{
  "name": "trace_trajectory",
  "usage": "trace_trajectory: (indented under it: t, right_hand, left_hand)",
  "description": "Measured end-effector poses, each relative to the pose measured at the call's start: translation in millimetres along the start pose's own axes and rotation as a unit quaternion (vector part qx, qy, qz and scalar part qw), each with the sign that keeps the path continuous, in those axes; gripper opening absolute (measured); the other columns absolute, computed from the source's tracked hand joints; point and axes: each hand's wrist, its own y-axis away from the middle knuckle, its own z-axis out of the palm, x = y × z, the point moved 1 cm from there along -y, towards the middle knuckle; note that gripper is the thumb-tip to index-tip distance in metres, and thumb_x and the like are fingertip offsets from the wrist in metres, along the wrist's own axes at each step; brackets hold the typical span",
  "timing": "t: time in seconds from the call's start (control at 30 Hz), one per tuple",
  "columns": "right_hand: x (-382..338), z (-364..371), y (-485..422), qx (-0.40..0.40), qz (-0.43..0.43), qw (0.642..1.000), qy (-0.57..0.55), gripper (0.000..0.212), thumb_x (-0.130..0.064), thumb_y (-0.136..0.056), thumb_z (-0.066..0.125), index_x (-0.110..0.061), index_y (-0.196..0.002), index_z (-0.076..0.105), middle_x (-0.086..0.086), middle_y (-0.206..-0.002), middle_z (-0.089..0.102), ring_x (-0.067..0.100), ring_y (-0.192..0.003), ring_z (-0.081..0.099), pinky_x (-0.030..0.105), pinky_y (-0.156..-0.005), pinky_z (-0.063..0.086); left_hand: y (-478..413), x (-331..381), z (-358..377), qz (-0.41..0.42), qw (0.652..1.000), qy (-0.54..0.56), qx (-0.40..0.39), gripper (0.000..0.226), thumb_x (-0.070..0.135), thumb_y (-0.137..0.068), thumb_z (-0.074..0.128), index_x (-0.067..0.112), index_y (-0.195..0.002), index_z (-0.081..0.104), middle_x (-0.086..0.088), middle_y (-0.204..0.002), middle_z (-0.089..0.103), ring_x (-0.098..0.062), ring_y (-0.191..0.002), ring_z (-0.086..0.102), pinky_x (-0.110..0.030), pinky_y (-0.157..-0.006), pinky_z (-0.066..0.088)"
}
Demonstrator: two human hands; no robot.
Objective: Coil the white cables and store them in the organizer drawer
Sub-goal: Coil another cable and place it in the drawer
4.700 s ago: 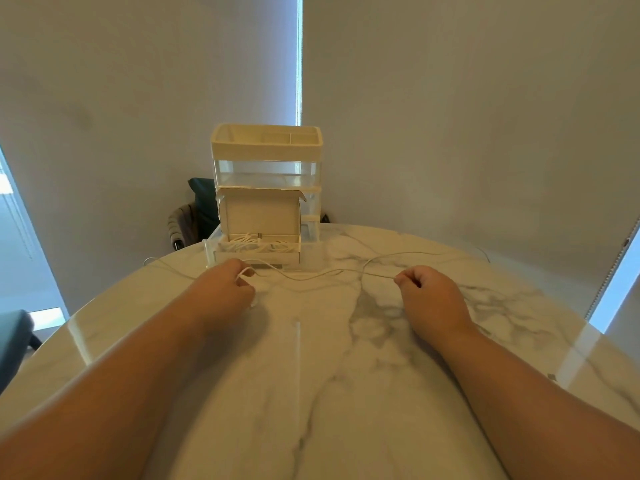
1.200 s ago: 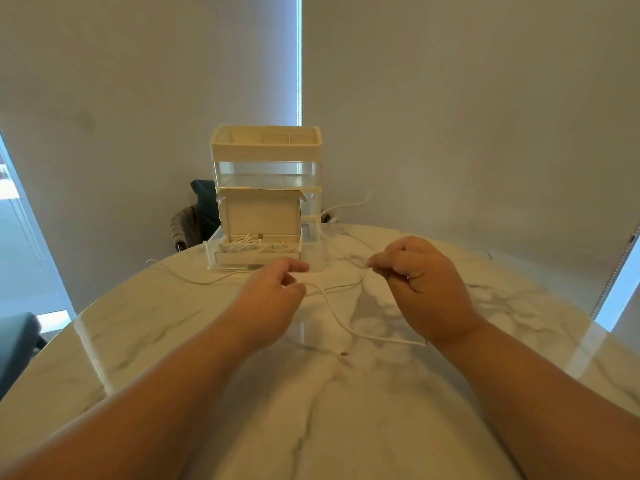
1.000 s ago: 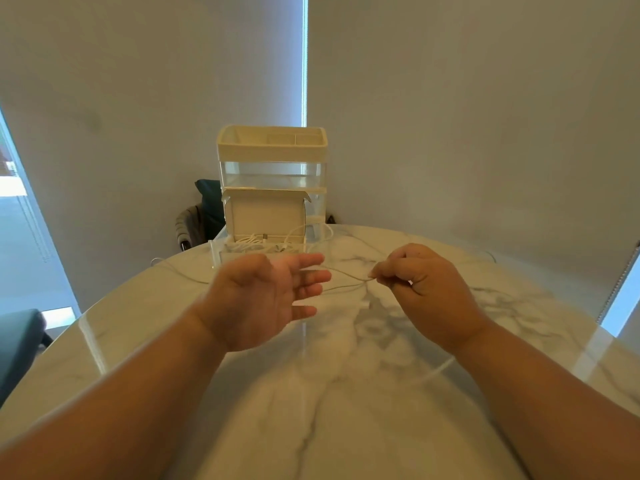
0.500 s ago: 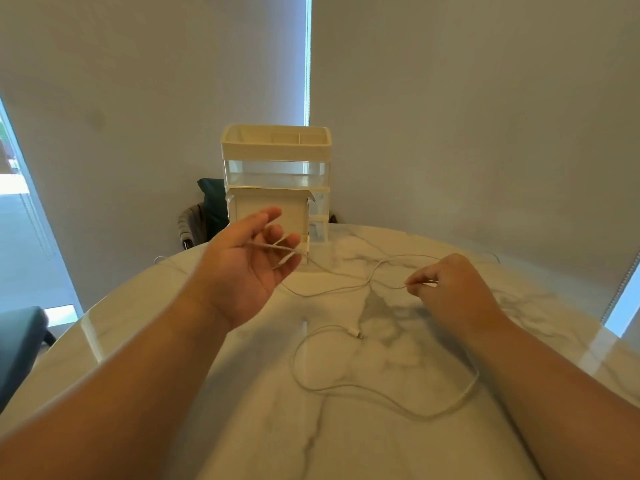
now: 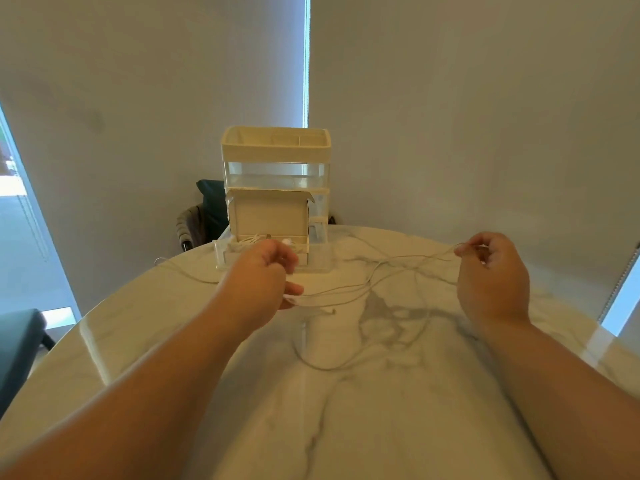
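Facing me at the far edge of the marble table [image 5: 346, 427] stands the organizer [image 5: 275, 174]. Its cream top tray [image 5: 275, 152] is split into compartments; I cannot see anything in them from here. Under it comes a clear tier, then a cream box [image 5: 268, 216] with small flaps at its upper corners. The bottom drawer [image 5: 320, 261] is clear and pulled out toward me, and a bundle of coiled white cables [image 5: 251, 240] lies inside it.

The white cable [image 5: 349, 294] I am working on is outside the drawer. It hangs in several thin strands between my hands and drops into a loose loop on the tabletop in front of me.

My left hand [image 5: 259, 275] is just in front of the drawer, knuckles up, fingers curled round the cable close to one end, which pokes out beside my thumb. My right hand [image 5: 491, 275] is well apart from it on the right, lifted above the table, thumb and forefinger pinching the strands at their far bend while the other fingers curl loosely. Both forearms reach forward over the marble.

A second thin cable [image 5: 183, 271] trails left from the organizer.
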Motion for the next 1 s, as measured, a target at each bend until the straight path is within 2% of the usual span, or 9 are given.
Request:
trace_trajectory:
  t: [0.1,0.23,0.33,0.5,0.57,0.67,0.77,0.9,1.0]
  right_hand:
    - [-6.0,-0.4,2.8,-0.006,-0.062,0.997,-0.042,0.018,-0.016,-0.095,0.05,-0.026,-0.109,0.056,-0.015,-0.117,0.066,0.007,-0.101,0.063,0.04,-0.091,0.051]
    - [-15.9,1.6,8.9,-0.025,-0.127,0.987,-0.1,0.034,-0.01,-0.095,0.047,-0.028,-0.123,0.044,-0.026,-0.142,0.048,0.0,-0.086,0.054,0.034,-0.082,0.047]
    - [-28.5,-1.1,14.8,-0.042,-0.202,0.965,-0.161,0.046,0.005,-0.093,0.046,-0.022,-0.128,0.037,-0.007,-0.155,0.034,0.013,-0.138,0.043,0.04,-0.109,0.039]
    - [-34.2,-2.9,19.9,-0.132,-0.213,0.946,-0.207,0.043,-0.019,-0.096,0.036,-0.007,-0.137,0.031,-0.005,-0.154,0.03,0.006,-0.146,0.028,0.021,-0.116,0.025]
    - [-23.1,0.5,16.9,-0.167,-0.133,0.963,-0.164,0.055,-0.037,-0.098,0.035,-0.014,-0.147,0.027,-0.021,-0.146,0.037,-0.009,-0.137,0.033,0.015,-0.113,0.027]
    - [2.2,12.2,11.0,-0.228,0.019,0.967,-0.111,0.065,-0.063,-0.093,0.039,-0.041,-0.151,0.018,-0.021,-0.145,0.04,0.006,-0.136,0.041,0.037,-0.116,0.03]
    - [7.9,18.5,10.8,-0.273,0.076,0.955,-0.093,0.048,-0.038,-0.097,0.052,-0.029,-0.139,0.031,0.0,-0.135,0.055,0.013,-0.113,0.056,0.042,-0.102,0.043]
    - [-9.4,18.7,35.1,-0.354,-0.025,0.935,0.021,0.018,-0.033,-0.09,0.063,-0.031,-0.107,0.056,-0.004,-0.099,0.065,0.012,-0.082,0.059,0.03,-0.073,0.049]
    - [-24.3,29.0,57.5,-0.471,-0.124,0.869,0.087,0.055,-0.053,-0.09,0.058,-0.051,-0.141,0.037,-0.023,-0.143,0.041,-0.002,-0.123,0.046,0.031,-0.106,0.041]
  left_hand:
    - [3.2,-2.7,-6.0,0.032,0.952,-0.292,-0.084,0.015,0.019,-0.09,0.055,0.025,-0.1,0.065,0.006,-0.101,0.063,-0.014,-0.094,0.06,-0.037,-0.089,0.054]
    - [6.1,-3.2,-9.9,0.012,0.884,-0.446,-0.139,0.027,0.03,-0.083,0.067,0.022,-0.11,0.065,0.008,-0.097,0.061,-0.011,-0.091,0.059,-0.027,-0.081,0.051]
    - [7.3,-4.3,-6.8,0.003,0.855,-0.491,-0.166,0.023,0.038,-0.087,0.068,0.02,-0.102,0.07,0.008,-0.092,0.064,-0.011,-0.086,0.059,-0.024,-0.075,0.046]
    - [10.1,-0.7,-4.6,0.019,0.851,-0.489,-0.194,0.037,0.049,-0.098,0.047,0.02,-0.09,0.069,0.004,-0.084,0.062,-0.012,-0.08,0.056,-0.028,-0.075,0.042]
    - [11.8,3.3,-3.1,0.028,0.895,-0.401,-0.192,0.04,0.051,-0.099,0.044,0.019,-0.087,0.065,0.001,-0.086,0.061,-0.012,-0.08,0.056,-0.03,-0.076,0.043]
    - [12.6,9.4,-4.0,0.097,0.952,-0.253,-0.145,0.05,0.056,-0.092,0.051,0.018,-0.06,0.054,-0.006,-0.071,0.054,-0.024,-0.065,0.052,-0.028,-0.066,0.044]
    - [11.4,11.2,-6.0,0.178,0.962,-0.19,-0.076,0.06,0.064,-0.089,0.039,0.02,-0.048,0.037,0.0,-0.049,0.036,-0.02,-0.046,0.037,-0.01,-0.049,0.035]
    - [12.1,17.6,-5.3,0.202,0.969,-0.142,0.01,0.062,0.063,-0.088,0.029,0.018,-0.047,0.037,0.009,-0.042,0.032,-0.006,-0.039,0.032,-0.01,-0.047,0.035]
    - [11.8,17.6,-2.7,0.153,0.984,-0.064,0.067,0.068,0.066,-0.087,0.028,0.011,-0.059,0.055,-0.001,-0.056,0.048,-0.007,-0.055,0.045,-0.017,-0.057,0.039]
